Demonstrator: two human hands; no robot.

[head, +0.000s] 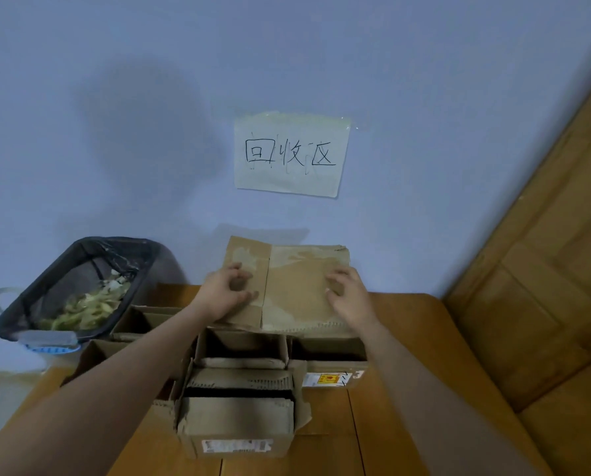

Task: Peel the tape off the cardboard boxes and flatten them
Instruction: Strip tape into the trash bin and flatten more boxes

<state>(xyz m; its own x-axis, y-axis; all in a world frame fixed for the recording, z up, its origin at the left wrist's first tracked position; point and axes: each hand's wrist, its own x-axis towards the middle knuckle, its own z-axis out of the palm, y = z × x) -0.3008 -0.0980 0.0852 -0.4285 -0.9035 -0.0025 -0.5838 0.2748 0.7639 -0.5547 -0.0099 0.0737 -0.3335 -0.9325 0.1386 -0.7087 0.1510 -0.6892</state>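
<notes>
A flattened brown cardboard box [297, 286], with torn pale patches on its face, stands at the far end of the wooden table [407, 331], against the blue wall. My left hand [223, 295] rests on its left panel with bent fingers. My right hand [349, 295] presses its right panel, fingertips bent onto the surface. Neither hand wraps round an edge. In front of it stand several open boxes: one nearest me with a white label [239, 424], one at the right with a yellow-red label [332, 367], and one at the left [139, 321].
A bin lined with a black bag [47, 304] sits left of the table and holds pale crumpled strips. A handwritten paper sign [290, 154] is taped to the wall above. A wooden door [544, 269] stands at the right.
</notes>
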